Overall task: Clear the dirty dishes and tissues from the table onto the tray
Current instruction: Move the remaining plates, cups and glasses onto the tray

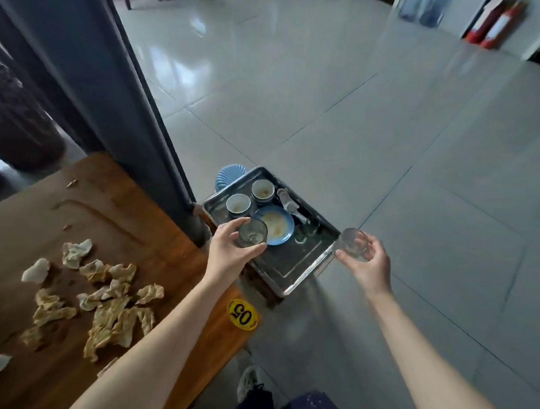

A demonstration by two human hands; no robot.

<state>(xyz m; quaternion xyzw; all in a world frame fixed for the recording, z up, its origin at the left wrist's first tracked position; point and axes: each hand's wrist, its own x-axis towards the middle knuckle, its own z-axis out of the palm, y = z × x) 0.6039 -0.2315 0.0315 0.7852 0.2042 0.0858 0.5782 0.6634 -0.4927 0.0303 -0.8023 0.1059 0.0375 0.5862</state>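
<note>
A metal tray (293,271) sits low beside the wooden table (157,242), on a stool. On the tray are two dirty cups (238,203) (263,189), a blue plate (279,227) with residue, white spoons (289,203) and a clear glass (300,235). My left hand (227,254) grips a dark glass (252,234) above the tray's near-left part. My right hand (368,261) holds a clear ribbed glass (352,245) just past the tray's right corner. Several crumpled stained tissues (106,296) lie on the table at the left.
A dark pillar (104,97) rises behind the table's corner. A blue ribbed object (227,175) stands behind the tray. A yellow "05" sticker (242,313) marks the table's edge. Grey tiled floor (385,150) spreads to the right. My shoe (249,382) shows below.
</note>
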